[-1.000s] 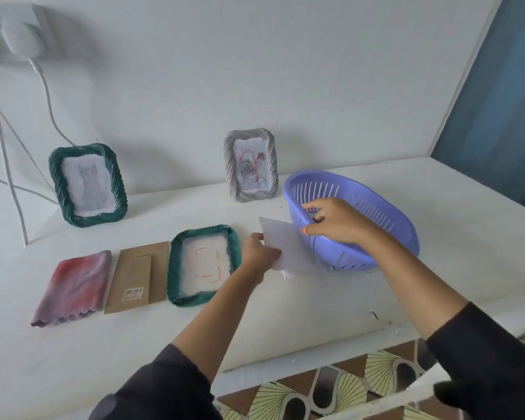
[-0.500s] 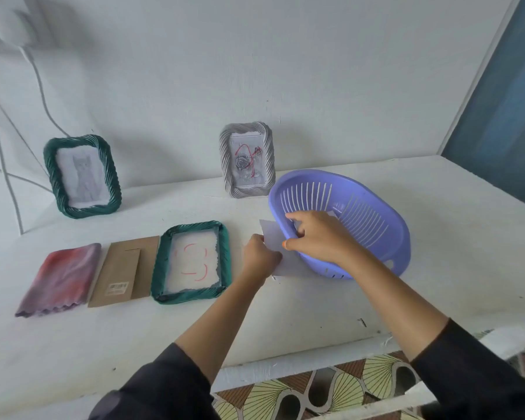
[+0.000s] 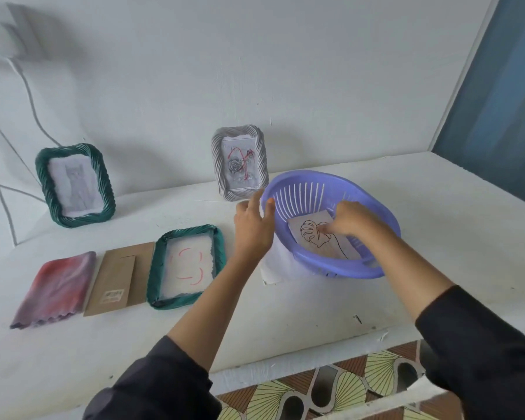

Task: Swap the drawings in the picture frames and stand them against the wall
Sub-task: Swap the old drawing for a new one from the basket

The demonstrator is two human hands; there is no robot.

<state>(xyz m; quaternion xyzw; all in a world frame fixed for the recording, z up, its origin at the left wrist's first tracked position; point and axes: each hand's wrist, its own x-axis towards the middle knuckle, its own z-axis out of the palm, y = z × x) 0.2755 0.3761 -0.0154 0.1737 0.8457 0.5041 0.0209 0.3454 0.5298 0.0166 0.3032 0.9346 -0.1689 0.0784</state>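
A purple slotted basket (image 3: 343, 271) stands on the white table, right of centre. A leaf drawing (image 3: 308, 236) lies inside it, and my right hand (image 3: 353, 221) reaches in, fingertips pinching the sheet. My left hand (image 3: 252, 230) is at the basket's left rim, fingers fairly straight, thumb touching the rim. A white sheet (image 3: 272, 266) lies half under the basket. To the left, a green frame (image 3: 155, 268) lies flat, holding a drawing with red strokes (image 3: 188, 263). A green frame with a cat drawing (image 3: 43, 177) and a grey frame with a rose drawing (image 3: 217, 165) lean on the wall.
A brown cardboard backing (image 3: 119, 277) and a red-purple cloth (image 3: 55, 289) lie left of the flat frame. White cables (image 3: 28, 92) hang down the wall at far left. A blue panel (image 3: 497, 101) rises at right. The table's front edge (image 3: 285, 374) runs just below my arms.
My left hand let go of the white sheet and rose to the basket's rim. My right hand moved from the rim into the basket onto the leaf drawing.
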